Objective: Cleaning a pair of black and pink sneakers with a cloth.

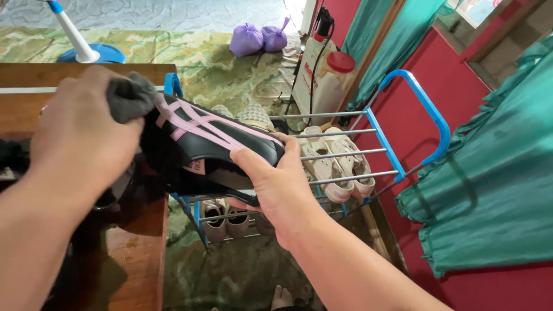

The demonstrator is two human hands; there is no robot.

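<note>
A: Start with the biggest thing near the hands, the shoe rack [403,151] just beyond and below the right hand [277,187]. Its blue frame and thin metal rods look light. If the shoe slipped, I'd guess it would land on those rods or on the white shoes [340,164] sitting on them.

B: And the table [141,253] under the left hand [78,135]?

A: Glossy dark wood, right beneath that wrist. A dropped shoe could knock its edge, I reckon.

B: Where's the shoe itself?

A: The black shoe with pink stripes [216,141] is up in the air between both hands, above the rack. The right hand grasps its toe end from underneath, thumb on top. The grip covers only the tip, so hard rubbing from the other side might twist it loose.

B: The other hand?

A: Clenched around a grey cloth [131,98], pressed against the shoe's heel end. The cloth is bunched small; it could slide out of the fingers. Bare toes [282,298] show on the floor below the right forearm, right where anything would fall.
</note>
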